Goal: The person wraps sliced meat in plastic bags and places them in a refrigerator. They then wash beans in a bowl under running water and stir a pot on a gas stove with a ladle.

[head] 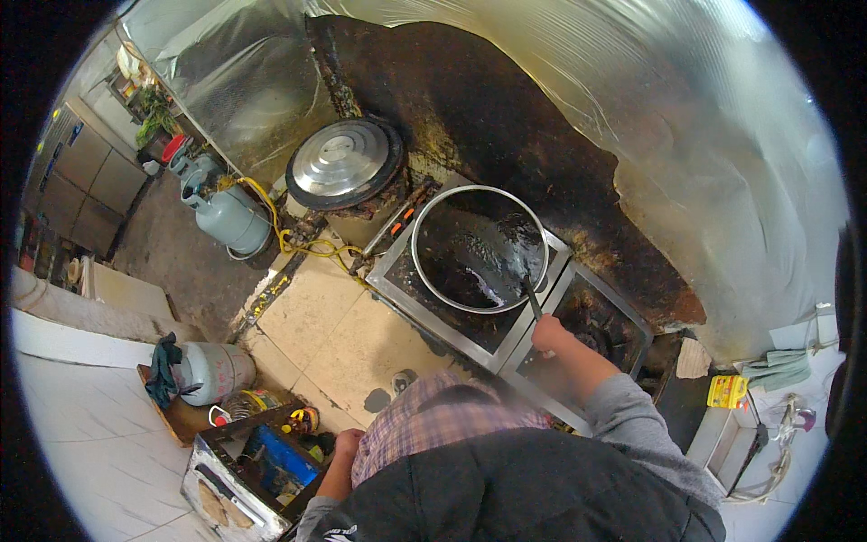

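Note:
A large round wok [467,244] with a bright metal rim sits on the left section of a steel-framed gas stove [498,362]. Dark, shiny liquid lies inside it. My right hand [550,335] is closed around the dark handle of a cooking utensil [532,298], which reaches over the wok's near right rim. The utensil's head is hard to make out against the liquid. Low at my left side, beside the checked apron [440,413], hangs my left hand [349,444], its fingers curled; whether it grips anything cannot be seen.
Left of the stove stands a large pot with a metal lid [342,159]. A yellow hose [318,247] runs from there towards gas cylinders [234,220]. At lower left, a knife [230,494] lies by a blue container [281,461]. A yellow bottle [727,391] stands at right.

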The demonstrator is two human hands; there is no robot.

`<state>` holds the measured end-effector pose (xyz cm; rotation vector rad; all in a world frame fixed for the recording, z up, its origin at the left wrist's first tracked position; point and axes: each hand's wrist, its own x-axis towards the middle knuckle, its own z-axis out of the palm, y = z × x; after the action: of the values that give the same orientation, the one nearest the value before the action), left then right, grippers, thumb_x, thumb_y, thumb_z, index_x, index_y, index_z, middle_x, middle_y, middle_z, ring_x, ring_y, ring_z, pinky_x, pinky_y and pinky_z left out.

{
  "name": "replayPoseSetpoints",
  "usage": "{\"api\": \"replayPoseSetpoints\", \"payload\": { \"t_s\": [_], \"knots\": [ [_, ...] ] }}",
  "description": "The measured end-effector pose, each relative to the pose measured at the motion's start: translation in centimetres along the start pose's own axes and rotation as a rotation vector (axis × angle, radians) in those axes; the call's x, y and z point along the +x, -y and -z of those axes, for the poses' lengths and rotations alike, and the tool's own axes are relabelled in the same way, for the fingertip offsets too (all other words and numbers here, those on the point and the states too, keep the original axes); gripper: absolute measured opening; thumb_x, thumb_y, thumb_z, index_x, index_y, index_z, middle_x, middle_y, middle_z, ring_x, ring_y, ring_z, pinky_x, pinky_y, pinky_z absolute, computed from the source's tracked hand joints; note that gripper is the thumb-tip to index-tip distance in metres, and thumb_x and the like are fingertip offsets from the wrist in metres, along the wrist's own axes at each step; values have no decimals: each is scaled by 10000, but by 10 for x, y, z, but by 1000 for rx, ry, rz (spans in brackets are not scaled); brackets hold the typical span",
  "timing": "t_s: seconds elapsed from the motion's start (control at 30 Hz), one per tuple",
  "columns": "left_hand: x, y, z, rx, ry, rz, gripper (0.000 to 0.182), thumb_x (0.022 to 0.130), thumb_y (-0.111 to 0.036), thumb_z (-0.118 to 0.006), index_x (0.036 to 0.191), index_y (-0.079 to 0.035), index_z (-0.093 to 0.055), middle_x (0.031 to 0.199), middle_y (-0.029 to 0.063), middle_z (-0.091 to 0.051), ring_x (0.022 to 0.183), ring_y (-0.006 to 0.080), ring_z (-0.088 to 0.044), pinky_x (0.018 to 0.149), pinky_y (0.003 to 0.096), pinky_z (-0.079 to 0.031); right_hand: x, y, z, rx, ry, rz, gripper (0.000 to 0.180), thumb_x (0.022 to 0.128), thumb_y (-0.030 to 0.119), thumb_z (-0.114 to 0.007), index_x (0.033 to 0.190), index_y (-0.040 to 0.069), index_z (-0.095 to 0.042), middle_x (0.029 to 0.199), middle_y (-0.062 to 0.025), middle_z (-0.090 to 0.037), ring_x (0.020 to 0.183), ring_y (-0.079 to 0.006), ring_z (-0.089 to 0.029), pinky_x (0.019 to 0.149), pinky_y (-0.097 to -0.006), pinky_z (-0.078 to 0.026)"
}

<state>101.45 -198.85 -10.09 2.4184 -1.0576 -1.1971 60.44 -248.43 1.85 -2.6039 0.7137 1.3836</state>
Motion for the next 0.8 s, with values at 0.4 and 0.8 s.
{"api": "replayPoseSetpoints", "payload": {
  "t_s": [0.4, 0.8],
  "knots": [
    [-1, -8, -6, 148, 29, -31, 284, 771, -320, -633, 914, -109, -757, 902, 171, -704, 865, 352, -689, 739, 417, -539, 3, 1, -20, -23, 2, 131, 98, 699, 259, -747, 649, 177, -726, 655, -3, -651, 590, -234, -621, 536, -394, -475],
    [4, -1, -4, 117, 35, -52, 218, 773, -251, -683, 912, -99, -753, 899, 156, -717, 842, 325, -696, 740, 396, -546, 20, 12, -39, 112, -100, 189, 145, 689, 305, -787, 738, 169, -785, 768, -43, -727, 739, -264, -694, 646, -413, -539]
  ]
}}
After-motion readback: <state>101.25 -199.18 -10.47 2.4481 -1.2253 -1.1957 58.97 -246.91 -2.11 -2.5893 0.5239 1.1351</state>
